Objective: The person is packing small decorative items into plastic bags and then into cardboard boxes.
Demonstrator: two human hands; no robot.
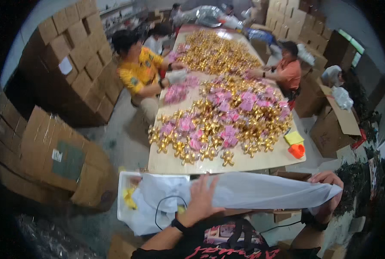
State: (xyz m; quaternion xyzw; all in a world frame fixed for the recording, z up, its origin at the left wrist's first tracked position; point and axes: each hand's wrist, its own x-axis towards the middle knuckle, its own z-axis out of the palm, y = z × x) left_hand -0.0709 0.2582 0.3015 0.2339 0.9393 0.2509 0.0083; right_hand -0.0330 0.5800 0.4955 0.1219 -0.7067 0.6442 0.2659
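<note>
A long strip of thin white sheet, film or cloth, stretches across in front of me, close to the table's near edge. At its right end my right hand is closed, its fingers partly hidden by the sheet. My left hand rests against the sheet with fingers stretched out and spread. Left of that hand, more of the white material lies bunched over a white tray. A yellow piece shows inside the tray, and a thin black cable loops over the material.
The table carries heaped shiny gold figures and pink packets. Yellow and orange items sit at its near right corner. People in yellow and orange work alongside. Cardboard boxes stand on both sides.
</note>
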